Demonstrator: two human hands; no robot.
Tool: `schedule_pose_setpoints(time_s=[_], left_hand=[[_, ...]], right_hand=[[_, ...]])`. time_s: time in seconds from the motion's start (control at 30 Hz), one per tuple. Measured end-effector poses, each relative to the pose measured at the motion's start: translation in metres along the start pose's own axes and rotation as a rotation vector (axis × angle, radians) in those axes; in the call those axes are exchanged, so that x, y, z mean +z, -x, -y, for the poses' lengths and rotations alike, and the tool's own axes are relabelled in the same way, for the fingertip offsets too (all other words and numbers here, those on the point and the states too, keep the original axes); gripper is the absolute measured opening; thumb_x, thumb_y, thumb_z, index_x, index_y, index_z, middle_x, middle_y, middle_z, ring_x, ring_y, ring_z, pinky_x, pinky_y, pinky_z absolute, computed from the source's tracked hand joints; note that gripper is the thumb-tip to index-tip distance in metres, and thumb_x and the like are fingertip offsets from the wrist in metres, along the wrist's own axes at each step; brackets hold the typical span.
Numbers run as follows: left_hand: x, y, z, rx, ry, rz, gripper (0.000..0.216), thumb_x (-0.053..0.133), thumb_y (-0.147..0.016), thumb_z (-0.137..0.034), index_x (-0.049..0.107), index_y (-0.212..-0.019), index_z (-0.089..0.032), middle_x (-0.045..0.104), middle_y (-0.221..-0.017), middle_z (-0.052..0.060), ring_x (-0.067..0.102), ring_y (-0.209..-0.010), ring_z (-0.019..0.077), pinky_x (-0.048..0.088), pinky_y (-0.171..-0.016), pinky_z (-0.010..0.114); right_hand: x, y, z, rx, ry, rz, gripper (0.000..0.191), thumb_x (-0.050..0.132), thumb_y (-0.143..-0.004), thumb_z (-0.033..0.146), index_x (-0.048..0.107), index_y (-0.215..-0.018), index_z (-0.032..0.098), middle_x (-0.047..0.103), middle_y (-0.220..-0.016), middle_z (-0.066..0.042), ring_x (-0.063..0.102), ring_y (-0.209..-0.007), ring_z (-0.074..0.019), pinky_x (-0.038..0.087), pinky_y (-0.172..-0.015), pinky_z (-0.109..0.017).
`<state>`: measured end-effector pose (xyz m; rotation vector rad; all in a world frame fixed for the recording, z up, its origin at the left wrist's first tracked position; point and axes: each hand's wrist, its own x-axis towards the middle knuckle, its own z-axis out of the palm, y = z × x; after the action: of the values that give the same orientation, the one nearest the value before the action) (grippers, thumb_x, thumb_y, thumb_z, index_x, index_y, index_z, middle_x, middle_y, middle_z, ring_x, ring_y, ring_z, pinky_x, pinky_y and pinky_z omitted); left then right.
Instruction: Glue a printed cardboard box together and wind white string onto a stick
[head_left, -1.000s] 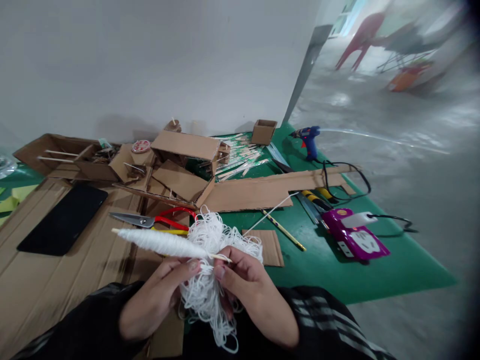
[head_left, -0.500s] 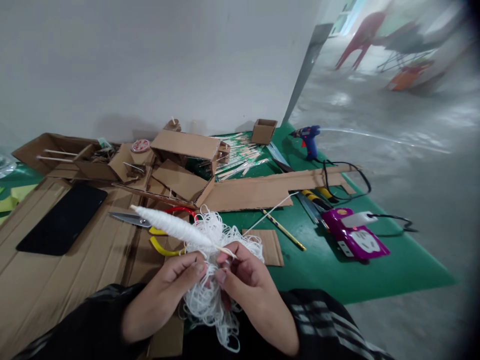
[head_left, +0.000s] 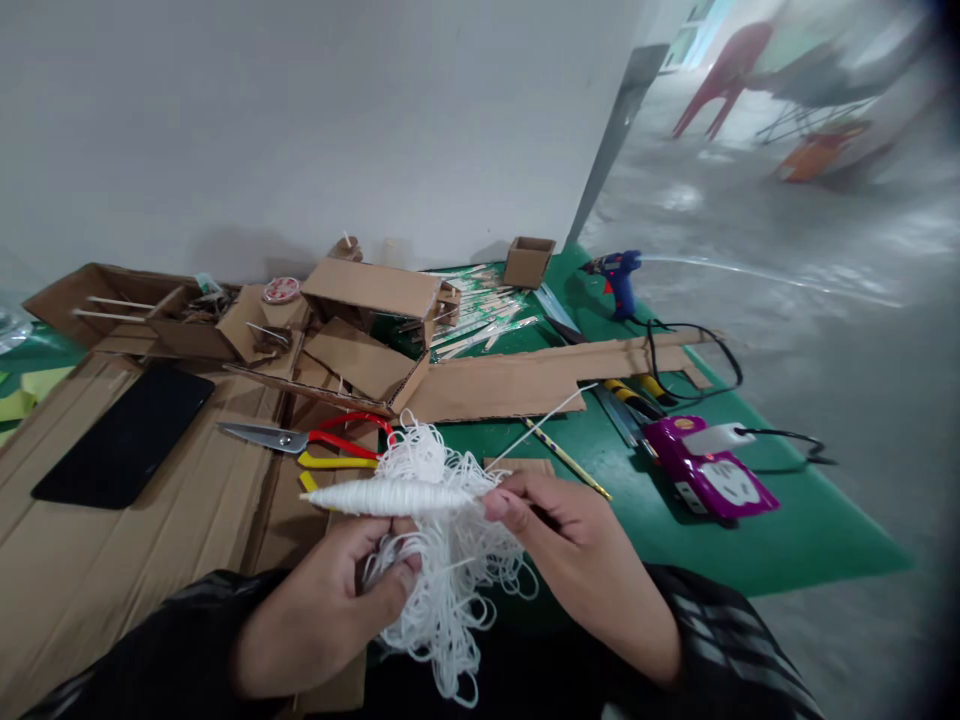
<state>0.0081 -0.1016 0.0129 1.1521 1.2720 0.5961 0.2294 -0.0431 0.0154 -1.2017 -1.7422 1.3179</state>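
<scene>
My right hand point(head_left: 577, 545) pinches the right end of a thin stick wound thick with white string point(head_left: 390, 497), which lies level and points left. My left hand point(head_left: 330, 600) is closed on a loose tangle of white string point(head_left: 450, 585) that hangs under the stick between both hands. Both sleeves are black, and the right one has pale stripes.
Red and yellow handled scissors point(head_left: 300, 442) lie on brown cardboard sheets point(head_left: 90, 570) just beyond the hands. A black phone point(head_left: 124, 435) is at the left. A purple power strip point(head_left: 709, 470), a blue glue gun point(head_left: 616, 280) and cardboard boxes point(head_left: 375, 290) sit on the green mat point(head_left: 675, 540).
The wound stick has swung from pointing up-left to level and shifted right. My right hand moved right and up with its end, and my left hand dropped lower on the tangle.
</scene>
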Motion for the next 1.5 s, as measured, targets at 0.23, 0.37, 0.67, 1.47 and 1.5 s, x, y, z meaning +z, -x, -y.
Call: schedule_pose_setpoints(time_s=[0.23,0.37,0.67,1.47,1.5], left_hand=[[-0.002,0.001,-0.002,0.000,0.031,0.015,0.019,0.061,-0.086,-0.038,0.055,-0.088,-0.020,0.054,-0.080,-0.001,0.047,-0.071,0.0139,0.044,-0.067,0.023],[-0.004,0.002,-0.005,-0.044,-0.022,-0.029,0.023,0.054,-0.090,-0.041,0.058,-0.082,-0.019,0.058,-0.079,0.001,0.051,-0.073,0.0163,0.045,-0.066,0.025],[-0.005,0.004,-0.001,0.055,-0.011,-0.116,0.014,0.051,-0.091,-0.037,0.050,-0.091,-0.023,0.049,-0.073,-0.003,0.046,-0.063,0.0131,0.041,-0.059,0.022],[-0.009,0.006,0.003,0.007,0.138,-0.121,0.016,0.055,-0.085,-0.029,0.040,-0.084,-0.024,0.036,-0.063,-0.008,0.029,-0.055,0.0096,0.027,-0.050,0.020],[-0.009,0.006,0.003,0.004,0.148,-0.120,0.016,0.055,-0.085,-0.029,0.040,-0.084,-0.024,0.036,-0.063,-0.008,0.029,-0.054,0.0096,0.027,-0.050,0.020]], right_hand=[[0.011,0.002,-0.003,0.009,-0.141,-0.067,0.041,0.046,-0.096,0.048,0.047,-0.066,0.020,0.041,-0.057,0.005,0.036,-0.049,-0.0086,0.030,-0.046,-0.022],[0.001,0.003,-0.006,0.033,-0.201,-0.097,0.038,0.053,-0.093,0.048,0.051,-0.068,0.019,0.042,-0.055,0.006,0.039,-0.046,-0.0080,0.032,-0.044,-0.021],[-0.053,0.008,-0.011,0.015,0.031,-0.153,0.039,0.055,-0.092,0.046,0.053,-0.063,0.020,0.049,-0.052,0.003,0.046,-0.048,-0.0106,0.035,-0.047,-0.023],[-0.078,0.015,0.000,-0.189,0.381,-0.045,0.027,0.057,-0.089,0.037,0.059,-0.066,0.023,0.055,-0.057,0.001,0.049,-0.049,-0.0136,0.036,-0.044,-0.025],[-0.077,0.014,0.000,-0.195,0.381,-0.039,0.027,0.057,-0.089,0.036,0.059,-0.066,0.023,0.055,-0.056,0.001,0.050,-0.049,-0.0137,0.036,-0.044,-0.026]])
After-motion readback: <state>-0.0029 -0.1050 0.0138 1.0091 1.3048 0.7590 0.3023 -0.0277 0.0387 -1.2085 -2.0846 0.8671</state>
